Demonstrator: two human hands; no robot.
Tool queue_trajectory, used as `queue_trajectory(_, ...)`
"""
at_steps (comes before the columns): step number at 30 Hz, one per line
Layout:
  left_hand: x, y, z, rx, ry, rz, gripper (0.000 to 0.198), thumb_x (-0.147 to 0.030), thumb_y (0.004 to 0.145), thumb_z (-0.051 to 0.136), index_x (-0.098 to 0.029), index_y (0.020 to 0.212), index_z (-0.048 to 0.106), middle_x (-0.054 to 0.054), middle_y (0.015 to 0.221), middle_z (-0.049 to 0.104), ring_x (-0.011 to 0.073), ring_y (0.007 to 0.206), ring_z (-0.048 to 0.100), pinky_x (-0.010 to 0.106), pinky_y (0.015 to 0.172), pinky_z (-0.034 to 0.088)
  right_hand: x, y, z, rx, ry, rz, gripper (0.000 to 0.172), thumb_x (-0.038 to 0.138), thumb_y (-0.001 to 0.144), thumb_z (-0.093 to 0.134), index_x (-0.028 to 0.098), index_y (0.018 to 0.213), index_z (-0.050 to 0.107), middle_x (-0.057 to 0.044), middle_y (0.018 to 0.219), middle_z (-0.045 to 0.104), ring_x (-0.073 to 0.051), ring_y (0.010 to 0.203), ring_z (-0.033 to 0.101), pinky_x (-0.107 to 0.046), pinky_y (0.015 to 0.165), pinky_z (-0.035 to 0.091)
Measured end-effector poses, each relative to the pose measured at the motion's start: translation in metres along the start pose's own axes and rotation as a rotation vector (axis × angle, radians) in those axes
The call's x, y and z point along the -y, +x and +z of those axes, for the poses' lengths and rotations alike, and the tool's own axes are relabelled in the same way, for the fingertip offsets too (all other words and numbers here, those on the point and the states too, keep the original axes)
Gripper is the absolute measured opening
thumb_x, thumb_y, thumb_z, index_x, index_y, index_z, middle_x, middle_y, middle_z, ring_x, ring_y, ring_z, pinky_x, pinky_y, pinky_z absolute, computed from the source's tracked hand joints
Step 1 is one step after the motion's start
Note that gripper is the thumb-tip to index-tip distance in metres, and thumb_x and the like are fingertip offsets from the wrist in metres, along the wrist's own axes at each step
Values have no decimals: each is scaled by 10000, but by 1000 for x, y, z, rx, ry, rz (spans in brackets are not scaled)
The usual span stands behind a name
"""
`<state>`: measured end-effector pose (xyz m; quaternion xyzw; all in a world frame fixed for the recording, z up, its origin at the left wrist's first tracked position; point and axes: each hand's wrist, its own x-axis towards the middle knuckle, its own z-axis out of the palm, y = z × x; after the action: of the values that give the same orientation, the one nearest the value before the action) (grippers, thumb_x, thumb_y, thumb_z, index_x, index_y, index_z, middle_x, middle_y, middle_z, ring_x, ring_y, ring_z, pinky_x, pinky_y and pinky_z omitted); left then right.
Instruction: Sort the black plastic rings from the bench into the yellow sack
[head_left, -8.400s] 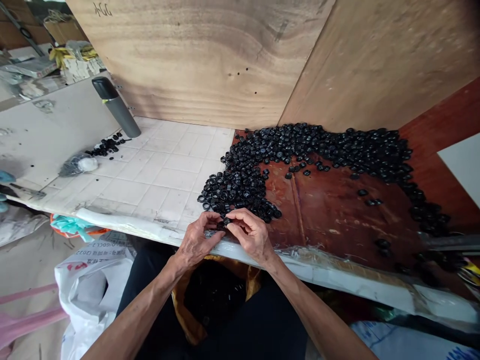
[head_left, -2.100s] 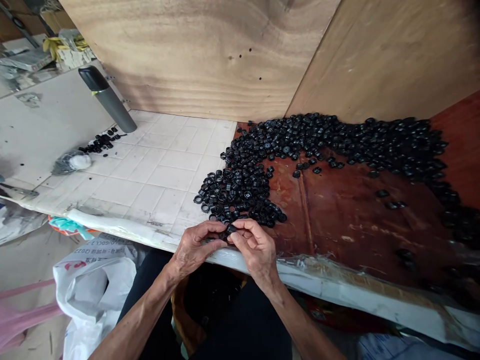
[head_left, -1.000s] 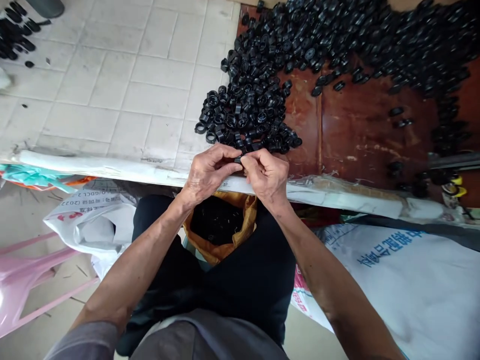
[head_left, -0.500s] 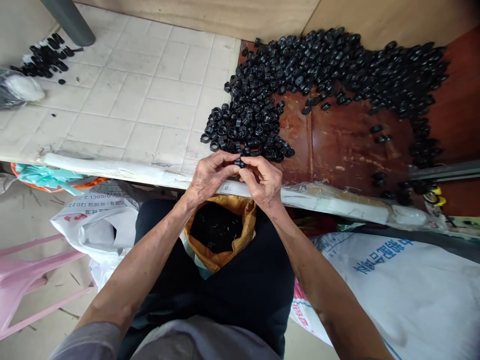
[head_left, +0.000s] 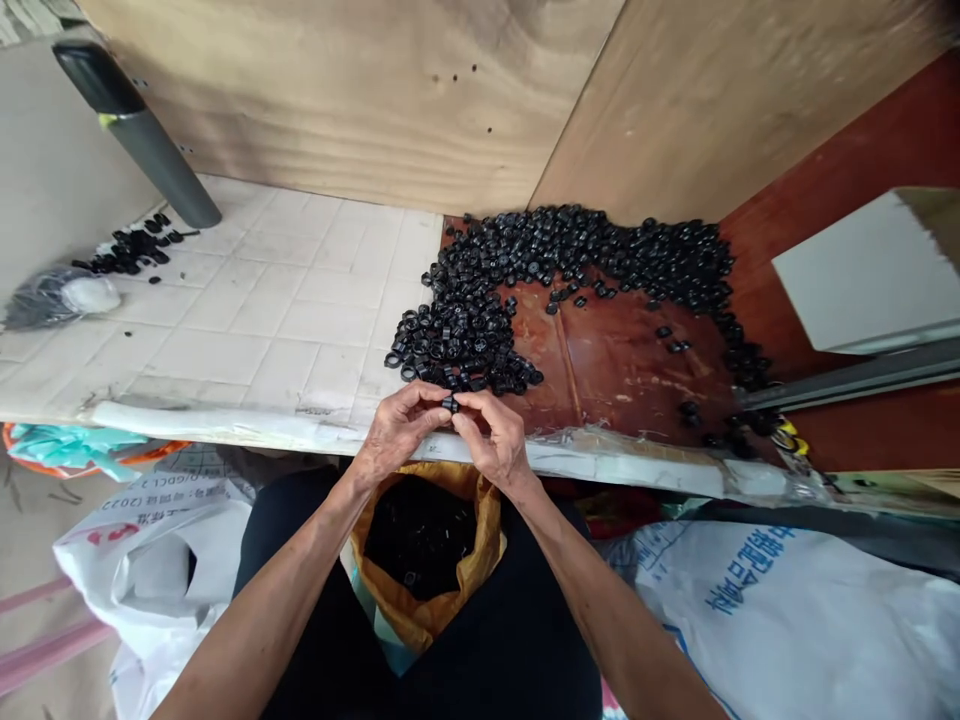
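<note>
Between the fingertips of both hands is a small black plastic ring-shaped part, held just above the bench's front edge. My left hand pinches it from the left with thumb and forefinger. From the other side, my right hand pinches the same part; its other fingers are curled. Right behind the fingers lies a heap of similar black rings and caps. Below the hands, between my legs, a yellow woven sack stands with its mouth wide, and dark small parts lie inside it.
More black parts spread along the back of the brown board. White tiles cover the left side, where a grey cylinder leans. A metal bar juts in at right. White sacks flank my legs.
The view has tilted up, so more of the wooden wall and the cylinder shows. Both hands keep pinching the small black part at the bench edge.
</note>
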<state>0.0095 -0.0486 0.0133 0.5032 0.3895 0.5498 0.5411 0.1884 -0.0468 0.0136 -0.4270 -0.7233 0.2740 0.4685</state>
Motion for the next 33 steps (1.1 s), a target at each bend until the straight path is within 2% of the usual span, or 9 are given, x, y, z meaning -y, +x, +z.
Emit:
queue_trajectory(2, 1, 0, -1, 12, -5, -15, 243, -323, 813, 840, -181, 996, 765, 36, 992, 685, 144, 880, 681, 268, 825, 593, -1, -1, 1, -11, -23, 15, 156, 299, 990, 569, 206, 932, 680, -23, 803, 696, -154, 663, 649, -279, 685, 543)
queue_trajectory(6, 0, 0, -2, 33, -44, -38, 254, -335, 819, 831, -176, 997, 743, 28, 961, 677, 138, 855, 673, 266, 812, 584, 0, -1, 1, -29, -9, -23, 168, 300, 964, 590, 204, 1069, 680, -56, 937, 726, -178, 766, 682, -300, 737, 560)
queue_trajectory(9, -6, 0, -3, 68, -19, -46, 269, -362, 813, 832, -161, 962, 733, 33, 924, 683, 143, 835, 660, 274, 804, 577, 5, -2, 2, 2, -13, -10, 145, 292, 971, 565, 214, 986, 687, -35, 849, 720, -175, 716, 674, -289, 700, 549)
queue_trajectory(15, -15, -26, -1, 102, -85, -129, 253, -375, 833, 812, -178, 966, 725, 35, 918, 690, 157, 839, 666, 296, 805, 585, 27, -31, 5, -14, 43, 148, 221, 352, 949, 575, 234, 1106, 677, -71, 940, 725, -213, 775, 676, -336, 735, 553)
queue_trajectory(20, -19, -58, -1, 46, -33, -112, 204, -347, 822, 825, -190, 919, 738, 43, 993, 664, 162, 872, 659, 288, 810, 588, 52, -56, 12, 49, 217, 534, 236, 431, 986, 545, 221, 946, 644, 51, 531, 543, -142, 464, 517, -262, 524, 428)
queue_trajectory(24, -21, -71, -2, 82, -50, -142, 182, -346, 885, 756, -198, 983, 716, 45, 997, 651, 170, 847, 671, 310, 774, 611, 69, -61, 13, 3, 270, 470, 231, 428, 951, 598, 210, 1003, 656, 15, 697, 626, -133, 548, 570, -257, 577, 455)
queue_trajectory(26, -18, -75, -3, 86, 45, -81, 140, -314, 909, 726, -208, 997, 701, 45, 1011, 660, 181, 885, 687, 319, 803, 616, 74, -61, 14, 9, 321, 525, 230, 432, 930, 618, 205, 930, 651, 34, 606, 587, -126, 515, 540, -253, 567, 434)
queue_trajectory(29, -12, -83, -7, 138, 347, 126, 124, -235, 962, 639, -257, 1075, 686, 59, 1107, 690, 210, 1018, 703, 359, 905, 610, 76, -62, 16, -3, 581, 783, 312, 479, 878, 661, 194, 772, 595, 61, 521, 515, -89, 431, 434, -242, 512, 372)
queue_trajectory(33, -7, -91, -14, 386, 662, 430, 376, -114, 1000, 479, -296, 1304, 607, 95, 1230, 709, 221, 1121, 699, 374, 953, 608, 69, -65, 11, 76, 887, 1154, 328, 396, 811, 728, 178, 656, 538, 57, 570, 514, -44, 382, 339, -225, 440, 326)
